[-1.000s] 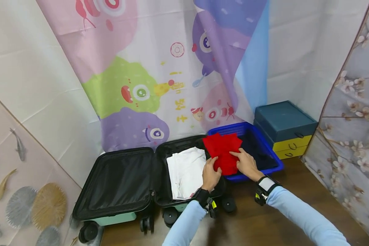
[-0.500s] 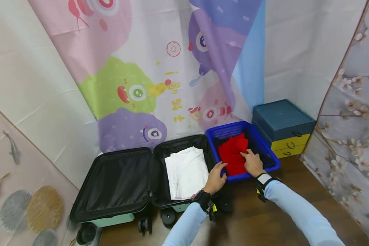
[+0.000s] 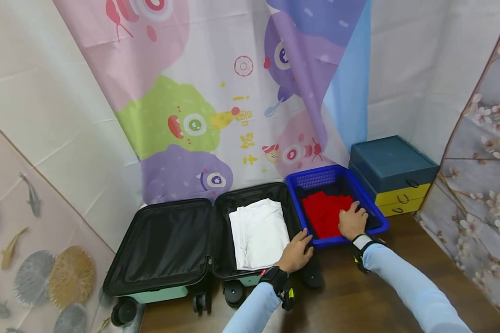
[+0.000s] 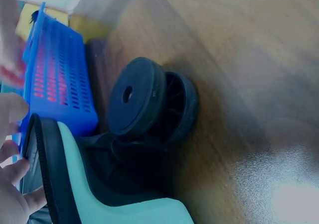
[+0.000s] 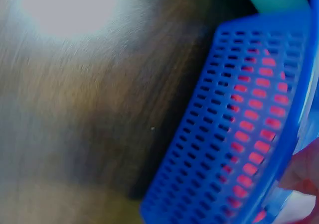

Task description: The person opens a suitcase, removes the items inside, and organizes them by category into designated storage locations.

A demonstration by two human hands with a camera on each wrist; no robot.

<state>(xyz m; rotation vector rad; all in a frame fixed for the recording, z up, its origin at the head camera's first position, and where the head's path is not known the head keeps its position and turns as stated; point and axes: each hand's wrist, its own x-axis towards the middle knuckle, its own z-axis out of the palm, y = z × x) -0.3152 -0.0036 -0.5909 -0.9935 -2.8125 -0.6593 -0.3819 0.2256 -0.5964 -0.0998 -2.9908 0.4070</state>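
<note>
Head view shows us red cloth (image 3: 322, 215) near the front edge of the blue basket (image 3: 316, 175), right hand (image 3: 353, 223) touching it, possibly pinching; we cannot tell. Left hand (image 3: 294, 254), fingers loosely spread, is by the suitcase's (image 3: 166, 245) near right corner. Right wrist view alone shows red through the basket's front wall (image 5: 209, 119).

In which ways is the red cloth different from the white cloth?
The red cloth lies in the blue basket, while the white cloth lies in the open suitcase.
The red cloth has an uneven outline; the white cloth is folded nearly rectangular.
Dark fabric shows beside the red cloth; black lining shows beside the white cloth.
Both are lying inside a container.
</note>
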